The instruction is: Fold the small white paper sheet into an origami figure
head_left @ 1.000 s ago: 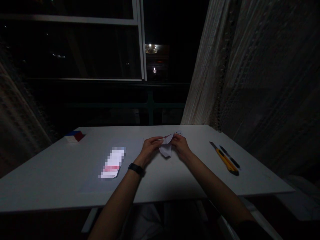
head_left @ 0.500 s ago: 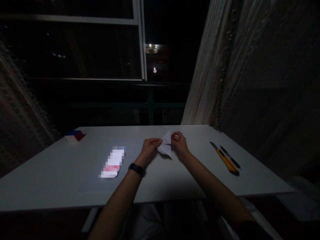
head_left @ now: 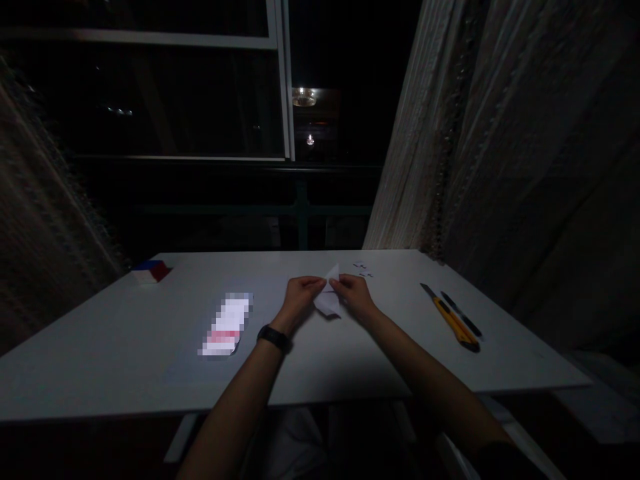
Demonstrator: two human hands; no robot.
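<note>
A small folded piece of white paper (head_left: 328,304) is held up over the middle of the table, with a pointed tip at the top and a crease or slit across it. My left hand (head_left: 303,293), a dark band on its wrist, pinches the paper's left side between thumb and fingers. From the other side my right hand (head_left: 354,293) grips the right edge, its thumb lying over the front of the sheet. Part of the paper is hidden behind the fingers. Small white paper scraps (head_left: 364,270) with dark edges lie just beyond my right hand.
On the white table (head_left: 125,360), a lit phone (head_left: 227,325) lies left of my hands. A colored cube (head_left: 151,271) sits at the far left. To the right are a yellow box cutter (head_left: 453,320), blade out, and a dark pen (head_left: 461,313). Curtains (head_left: 400,147) hang behind.
My right hand has come in toward the paper, its thumb now pressing on the front near the left thumb. The paper looks narrower, and the scraps behind show more fully.
</note>
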